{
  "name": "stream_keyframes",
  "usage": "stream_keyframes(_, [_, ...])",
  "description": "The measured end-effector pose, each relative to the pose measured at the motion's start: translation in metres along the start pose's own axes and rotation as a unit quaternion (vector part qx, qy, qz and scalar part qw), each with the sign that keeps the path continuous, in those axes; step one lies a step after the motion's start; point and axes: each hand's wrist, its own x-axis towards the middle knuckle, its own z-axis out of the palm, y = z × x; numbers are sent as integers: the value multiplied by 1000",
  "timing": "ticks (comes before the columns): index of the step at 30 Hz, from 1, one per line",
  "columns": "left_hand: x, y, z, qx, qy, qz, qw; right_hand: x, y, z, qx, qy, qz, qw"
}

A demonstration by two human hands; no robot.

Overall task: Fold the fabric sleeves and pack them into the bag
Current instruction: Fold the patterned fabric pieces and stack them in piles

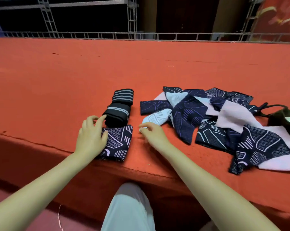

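Your left hand (90, 135) rests loosely on the folded sleeve (119, 144); right hand (151, 132) empty, fingers slack: square its edges before stacking.

Folded patterned sleeve (119, 143) beside unfolded sleeve pile (224, 120).

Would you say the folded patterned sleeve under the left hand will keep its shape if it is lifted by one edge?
Probably not. The folded patterned sleeve looks like thin, soft cloth, as limp as the unfolded pile, so it would likely droop open. It seems light; the left hand resting on it may be steadying it.
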Motion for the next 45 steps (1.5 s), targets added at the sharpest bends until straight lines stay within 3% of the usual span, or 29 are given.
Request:
stream_keyframes(3, [5,27,1,-44,17,64,997,2,13,-42,-8,93,-24,995])
stream_keyframes(6, [12,68,7,-126,-14,100,987,5,23,-84,-30,167,-33,985])
stream_keyframes(11, [34,134,34,-264,-64,104,957,16,45,-140,-122,209,21,970])
stream_keyframes(17, [74,210,81,-329,-136,-17,934,26,68,-165,-75,222,104,967])
stream_keyframes(20, [72,232,111,-367,-92,-63,923,28,81,-164,-97,200,90,971])
stream_keyframes(23, [56,241,125,-392,-16,-105,914,30,85,-165,28,191,83,978])
stream_keyframes(26, [54,241,125,-428,9,-118,896,35,87,-174,169,212,61,961])
stream_keyframes(31, [57,240,123,-406,36,-71,910,41,96,-187,371,186,73,907])
stream_keyframes(34, [57,245,115,-423,58,-28,904,41,94,-192,431,192,94,877])
stream_keyframes(39, [48,247,96,-499,81,23,862,43,93,-196,401,204,67,891])
stream_keyframes(41, [47,245,92,-530,72,0,845,41,92,-197,393,204,55,895])
stream_keyframes(45, [50,235,87,-705,-33,-120,698,35,86,-197,380,218,41,898])
